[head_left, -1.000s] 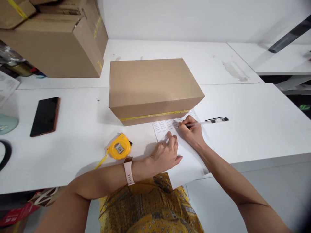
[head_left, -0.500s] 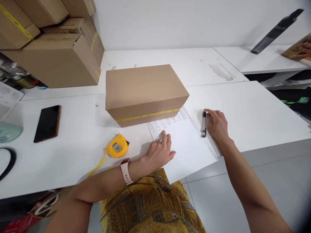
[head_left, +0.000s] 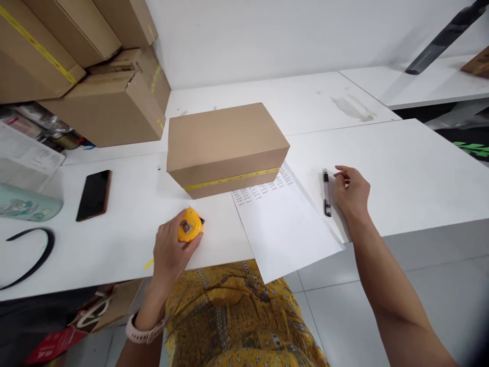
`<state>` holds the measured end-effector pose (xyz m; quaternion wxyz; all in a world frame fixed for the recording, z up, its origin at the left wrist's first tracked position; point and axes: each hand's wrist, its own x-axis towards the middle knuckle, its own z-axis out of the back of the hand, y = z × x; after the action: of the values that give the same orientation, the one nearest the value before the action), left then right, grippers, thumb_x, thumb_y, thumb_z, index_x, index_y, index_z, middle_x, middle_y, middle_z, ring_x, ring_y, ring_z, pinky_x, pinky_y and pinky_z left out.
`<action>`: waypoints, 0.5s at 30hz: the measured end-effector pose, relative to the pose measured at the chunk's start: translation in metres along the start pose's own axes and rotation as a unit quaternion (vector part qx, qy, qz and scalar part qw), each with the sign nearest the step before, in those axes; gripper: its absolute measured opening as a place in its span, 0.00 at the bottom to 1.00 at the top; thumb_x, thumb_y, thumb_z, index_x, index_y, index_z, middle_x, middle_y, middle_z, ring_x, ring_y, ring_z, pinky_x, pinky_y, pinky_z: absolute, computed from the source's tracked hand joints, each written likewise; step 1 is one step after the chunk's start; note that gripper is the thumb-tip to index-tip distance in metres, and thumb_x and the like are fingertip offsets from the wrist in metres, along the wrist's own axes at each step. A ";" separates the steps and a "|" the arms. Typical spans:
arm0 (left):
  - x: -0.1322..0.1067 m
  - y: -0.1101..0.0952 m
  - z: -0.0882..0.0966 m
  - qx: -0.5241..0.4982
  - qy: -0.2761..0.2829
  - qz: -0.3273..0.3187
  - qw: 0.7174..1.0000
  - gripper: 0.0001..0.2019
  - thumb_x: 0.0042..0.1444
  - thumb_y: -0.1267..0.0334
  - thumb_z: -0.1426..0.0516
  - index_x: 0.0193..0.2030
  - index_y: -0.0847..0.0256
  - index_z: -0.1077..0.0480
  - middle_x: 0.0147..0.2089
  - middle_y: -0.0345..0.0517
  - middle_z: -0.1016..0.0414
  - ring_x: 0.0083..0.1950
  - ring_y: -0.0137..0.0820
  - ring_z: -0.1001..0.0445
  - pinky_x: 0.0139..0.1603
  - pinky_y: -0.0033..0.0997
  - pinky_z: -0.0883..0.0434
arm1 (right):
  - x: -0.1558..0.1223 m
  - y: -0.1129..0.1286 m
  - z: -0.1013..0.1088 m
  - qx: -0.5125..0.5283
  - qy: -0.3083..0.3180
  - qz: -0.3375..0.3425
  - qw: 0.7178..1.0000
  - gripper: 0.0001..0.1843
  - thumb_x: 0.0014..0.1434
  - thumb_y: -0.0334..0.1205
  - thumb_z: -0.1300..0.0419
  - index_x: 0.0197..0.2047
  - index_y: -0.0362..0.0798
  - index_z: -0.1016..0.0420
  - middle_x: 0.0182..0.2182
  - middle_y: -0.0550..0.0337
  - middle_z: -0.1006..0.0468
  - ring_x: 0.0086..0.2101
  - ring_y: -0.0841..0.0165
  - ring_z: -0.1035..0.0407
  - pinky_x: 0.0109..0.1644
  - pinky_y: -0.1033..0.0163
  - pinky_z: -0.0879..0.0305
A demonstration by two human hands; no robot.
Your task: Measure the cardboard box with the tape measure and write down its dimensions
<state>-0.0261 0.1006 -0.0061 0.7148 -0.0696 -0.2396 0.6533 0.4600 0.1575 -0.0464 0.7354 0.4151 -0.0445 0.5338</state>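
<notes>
My left hand (head_left: 171,248) has its fingers and thumb around the sides of a yellow tape measure (head_left: 190,226) on the white table. A short end of its yellow tape shows beyond the hand. Resting on its side, my right hand (head_left: 352,192) is loosely curled with nothing in it, fingers a little apart. Just left of it, a black-and-clear pen (head_left: 327,193) lies on the table. Between the hands is a sheet of paper (head_left: 286,237) with rows of handwriting at its top, hanging over the front edge. A closed cardboard box (head_left: 227,137) covers its upper left part.
Left of the tape measure lie a phone (head_left: 94,195), a green patterned bottle (head_left: 30,203) and a black curved band (head_left: 48,247). Stacked cartons (head_left: 110,109) fill the back left. A dark cylinder (head_left: 443,41) stands tilted in view at the far right.
My left hand has moved left from the paper and taken hold of the tape measure. My right hand has drawn slightly away from the pen. The view has shifted a little.
</notes>
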 end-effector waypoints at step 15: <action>-0.052 -0.090 0.032 -0.321 0.296 -0.016 0.899 0.29 0.56 0.55 0.41 0.64 0.50 0.39 0.51 0.47 0.22 0.48 0.40 0.22 0.50 0.41 0.26 | -0.133 0.180 0.056 0.442 0.556 -0.105 0.695 0.21 0.66 0.59 0.42 0.43 0.49 0.23 0.35 0.57 0.23 0.35 0.68 0.31 0.42 0.59 0.32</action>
<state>0.0394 0.0310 0.0459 0.7017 -0.4819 -0.2150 0.4787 0.2765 0.0362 0.0236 0.4087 0.3217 0.6580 0.5445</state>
